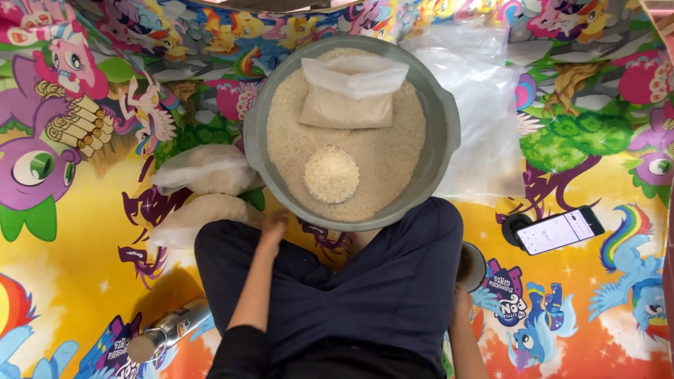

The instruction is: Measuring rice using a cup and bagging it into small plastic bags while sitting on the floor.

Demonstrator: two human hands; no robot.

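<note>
A person sits cross-legged on a brightly coloured cartoon-print mat (84,281), seen from above, in dark trousers.

A large grey basin (446,133) sits just beyond the knees, its near rim touching the legs. It is nearly full of white rice (393,161). A small round cup (331,175), also filled with rice, rests in the rice near the basin's near side. A clear plastic bag (347,98), partly filled with rice and open at the top, lies on the rice at the far side.

The left hand (274,226) rests on the left knee just below the basin's near-left rim, fingers loosely curled and holding nothing. The right hand (462,298) is low at the right side of the legs, beside a small round bowl (474,267) half hidden by the knee; whether it grips anything cannot be told.

To the left of the basin, two filled bags (203,168) lie close together, touching the basin's edge and the left knee. To the right, a stack of empty clear bags (484,112) lies flat against the basin's right rim. A phone (559,230) with a lit screen lies farther right, apart from them. A metal bottle (168,330) lies on its side near left. Open mat remains at the far left and near right.
</note>
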